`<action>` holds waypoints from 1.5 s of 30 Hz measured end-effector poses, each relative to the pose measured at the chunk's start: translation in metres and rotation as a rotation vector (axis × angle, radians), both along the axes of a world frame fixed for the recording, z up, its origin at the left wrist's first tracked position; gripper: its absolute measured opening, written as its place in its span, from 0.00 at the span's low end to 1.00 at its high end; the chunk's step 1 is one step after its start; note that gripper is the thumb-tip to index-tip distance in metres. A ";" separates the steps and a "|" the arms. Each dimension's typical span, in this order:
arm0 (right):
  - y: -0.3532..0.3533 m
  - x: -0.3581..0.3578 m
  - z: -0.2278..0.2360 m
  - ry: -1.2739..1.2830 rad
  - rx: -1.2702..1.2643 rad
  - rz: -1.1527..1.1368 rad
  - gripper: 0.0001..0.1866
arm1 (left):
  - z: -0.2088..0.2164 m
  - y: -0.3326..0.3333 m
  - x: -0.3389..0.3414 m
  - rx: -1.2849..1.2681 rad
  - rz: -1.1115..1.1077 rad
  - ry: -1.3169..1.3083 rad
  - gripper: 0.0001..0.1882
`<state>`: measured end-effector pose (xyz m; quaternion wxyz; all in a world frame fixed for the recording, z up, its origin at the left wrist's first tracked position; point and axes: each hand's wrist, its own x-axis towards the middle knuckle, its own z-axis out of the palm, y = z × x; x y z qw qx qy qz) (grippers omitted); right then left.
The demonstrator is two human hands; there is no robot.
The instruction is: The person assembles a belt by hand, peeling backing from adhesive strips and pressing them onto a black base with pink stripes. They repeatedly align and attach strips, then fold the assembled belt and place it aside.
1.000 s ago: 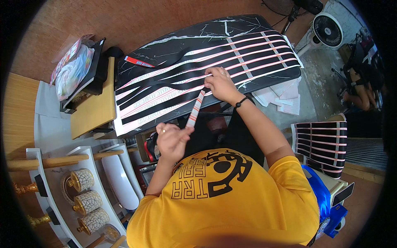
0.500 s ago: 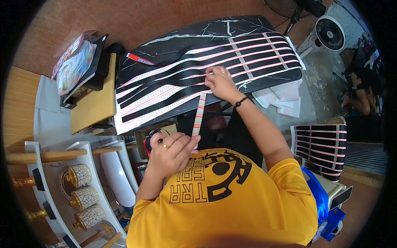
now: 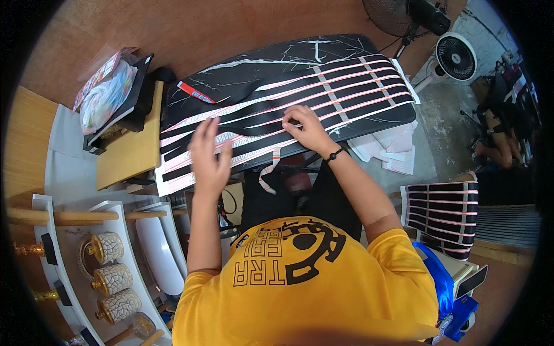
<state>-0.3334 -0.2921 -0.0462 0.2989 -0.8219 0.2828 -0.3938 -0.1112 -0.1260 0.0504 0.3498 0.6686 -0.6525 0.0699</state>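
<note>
Black fabric bands [image 3: 254, 122] lie across a white sheet with pink-red lines and printed lettering [image 3: 173, 185] on the black marbled table. My right hand [image 3: 309, 131] is curled at the sheet's near side, thumb and forefinger pinched together at the end of a black band. My left hand [image 3: 209, 158] is over the sheet's left part, its spread fingers slightly blurred; nothing shows in it. Between the hands, a grey-and-orange striped strip of tape [image 3: 269, 172] hangs curling off the table's near edge. Two similar crosswise strips [image 3: 330, 92] span the bands on the right.
A red label [image 3: 195, 92] with a black strap lies at the far left of the table. Papers [image 3: 381, 151] sit below its right edge. A second banded sheet [image 3: 441, 213] is at right. Shelves with jars [image 3: 118, 278] stand left; a white fan [image 3: 456, 55] stands back right.
My left hand has let go of the striped tape and moved up and left over the sheet. The tape now hangs curled. My right hand stays near the same spot on the bands.
</note>
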 end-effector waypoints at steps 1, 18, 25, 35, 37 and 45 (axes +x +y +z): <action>-0.001 -0.001 0.000 -0.068 0.051 0.003 0.07 | -0.022 -0.016 -0.001 0.149 -0.001 0.068 0.32; -0.125 -0.051 -0.013 0.222 -0.199 -0.294 0.14 | -0.068 0.047 0.106 0.033 0.393 0.050 0.27; -0.101 -0.016 -0.007 0.256 -0.172 -0.076 0.17 | -0.058 0.029 0.092 0.102 0.472 -0.108 0.22; -0.049 0.047 0.002 0.203 -0.092 -0.039 0.17 | -0.055 -0.101 0.028 0.255 0.052 -0.023 0.19; -0.051 0.048 0.004 0.225 -0.098 -0.060 0.16 | -0.058 -0.122 0.025 0.335 0.039 0.004 0.20; -0.085 0.086 0.014 0.455 -0.087 -0.018 0.09 | -0.090 -0.136 0.011 0.169 0.114 0.106 0.17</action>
